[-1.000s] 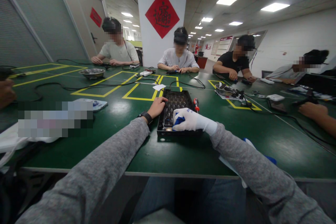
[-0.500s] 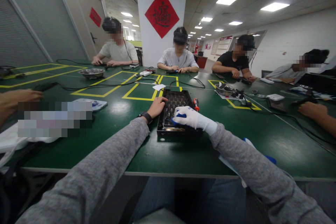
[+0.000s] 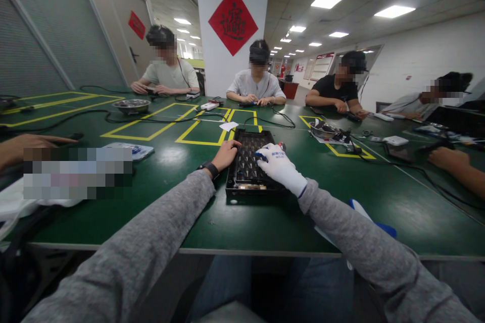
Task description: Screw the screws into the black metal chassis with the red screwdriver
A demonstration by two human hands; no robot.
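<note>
Case: the black case (image 3: pixel 250 194) lay flat on the green table (image 3: pixel 170 217), straight in front of the wearer and near the table's front edge. Its top was open, showing a dark inside with rows of shiny marks too small for me to make out, and a pale strip (image 3: pixel 252 187) at the near end.
Left hand: the bare left hand (image 3: pixel 225 155), a dark watch (image 3: pixel 209 168) at its wrist, lay against the case's left side, fingers reaching over the rim. Whether they clasped it I couldn't tell.
Right hand: the right hand (image 3: pixel 278 164), in a white glove with blue on the fingers, was over the case's right side, fingers bent above the inside. I couldn't tell whether they pinched anything.
Beside the case: a red tool (image 3: pixel 282 146) showed just past the glove, mostly hidden by it. A white slip (image 3: pixel 228 126) lay just beyond the far left corner.
Near the right sleeve: a white-and-blue cloth (image 3: pixel 373 219) lay partly covered.
Farther off: a metal bowl (image 3: pixel 132 106) stood near yellow tape (image 3: pixel 144 137), well apart from the case.
Neighbours: a co-worker's hand (image 3: pixel 41 142) reached in at the left edge; other people sat across the table.
</note>
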